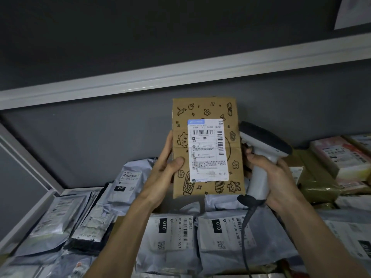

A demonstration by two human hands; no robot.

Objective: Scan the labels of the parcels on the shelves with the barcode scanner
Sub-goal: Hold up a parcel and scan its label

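Right, nearest us at six o'clock, grey mailers (pixel 170 235) lie flat on the shelf (pixel 26 219), their white stickers reading "010" and "010-010-L30 551". The scanner's dark cable (pixel 244 233) trails down across them.

Up a level, both hands are busy. The left hand (pixel 160 173) grips the box (pixel 206 147) by its left edge, thumb pressed on the front, fingers curled round behind. The right hand (pixel 275 175) is wrapped round the grip of the scanner (pixel 261 155); whether a finger sits on the trigger, I can't tell.

Now the key relation: the box stands upright, long axis twelve to six, its label (pixel 207 150) facing us. The scanner sits just beside the box at three o'clock, touching or nearly touching its right edge, and its dark head looks to aim past the box toward the wall. So I'd judge the right hand must draw back toward us and swing the head round to nine o'clock to catch the barcode.

Legible on the label: "501E M1 B16H ZZ2", a barcode beneath, another running down the right side, "共1件" at the bottom. The brown box carries doodled bears and flowers.

Further back, at two o'clock, pale cartons (pixel 341 159); beyond, the grey wall.
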